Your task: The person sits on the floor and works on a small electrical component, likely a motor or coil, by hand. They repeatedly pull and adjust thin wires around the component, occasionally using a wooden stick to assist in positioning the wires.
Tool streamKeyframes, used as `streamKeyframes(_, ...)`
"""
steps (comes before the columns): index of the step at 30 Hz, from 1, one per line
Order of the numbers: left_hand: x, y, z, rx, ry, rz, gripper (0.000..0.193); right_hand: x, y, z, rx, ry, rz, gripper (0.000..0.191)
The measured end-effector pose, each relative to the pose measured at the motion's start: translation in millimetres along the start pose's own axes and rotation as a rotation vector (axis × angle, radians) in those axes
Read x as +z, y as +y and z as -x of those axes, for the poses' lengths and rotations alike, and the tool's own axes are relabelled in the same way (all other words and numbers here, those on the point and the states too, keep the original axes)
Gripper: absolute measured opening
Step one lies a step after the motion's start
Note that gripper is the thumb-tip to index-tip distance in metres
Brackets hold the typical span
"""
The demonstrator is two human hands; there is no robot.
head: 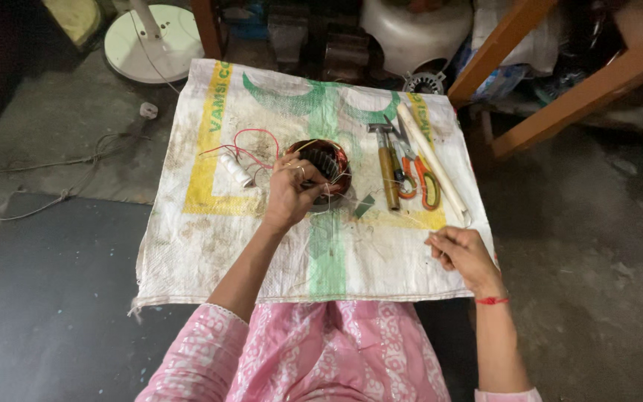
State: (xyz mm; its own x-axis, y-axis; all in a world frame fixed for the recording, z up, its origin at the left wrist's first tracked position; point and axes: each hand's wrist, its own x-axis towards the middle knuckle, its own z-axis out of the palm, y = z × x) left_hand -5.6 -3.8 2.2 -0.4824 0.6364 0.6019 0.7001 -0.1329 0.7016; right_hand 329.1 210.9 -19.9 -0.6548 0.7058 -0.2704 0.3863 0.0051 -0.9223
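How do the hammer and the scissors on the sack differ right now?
The hammer has a brown wooden handle and a metal head; the scissors have orange loop handles and thin metal blades. The hammer is one straight piece; the scissors end in two handle loops. The hammer lies nearer the copper-wound stator, with the scissors on its far side. Both lie flat on the white sack, untouched, handles toward the person.

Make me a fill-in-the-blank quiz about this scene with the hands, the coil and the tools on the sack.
1. The left hand grips the round copper ____.
2. The scissors have ____ handles.
3. The hammer lies just to the ____ of the scissors in the picture.
4. The right hand has a ____ thread around its wrist.

Missing words: coil; orange; left; red
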Motion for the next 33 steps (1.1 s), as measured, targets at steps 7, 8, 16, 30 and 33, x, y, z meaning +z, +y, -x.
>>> streamKeyframes(7,-1.2,4.3,-1.5,0.005,0.003,0.005,0.014,-43.5,10.9,-17.6,-0.013,0.635,0.464,0.016)
streamKeyframes(8,-1.5,3.7,-2.7,0.0,0.0,0.003,0.014,-43.9,6.8,-18.8,-0.076,0.7,0.567,0.017)
streamKeyframes(16,0.6,0.5,-1.4,-0.027,-0.01,0.008,0.023,82.6,-44.9,5.5,-0.682,0.242,0.304,0.042)
streamKeyframes(30,0.6,0.8,-2.1,-0.004,-0.005,-0.009,0.022,216.2,-69.7,-31.5,-0.405,0.171,0.324,0.021)
streamKeyframes(33,0.1,0.6,-1.3,0.003,-0.002,0.001,0.02,211.7,-63.0,-38.8,-0.374,0.042,0.109,0.026)
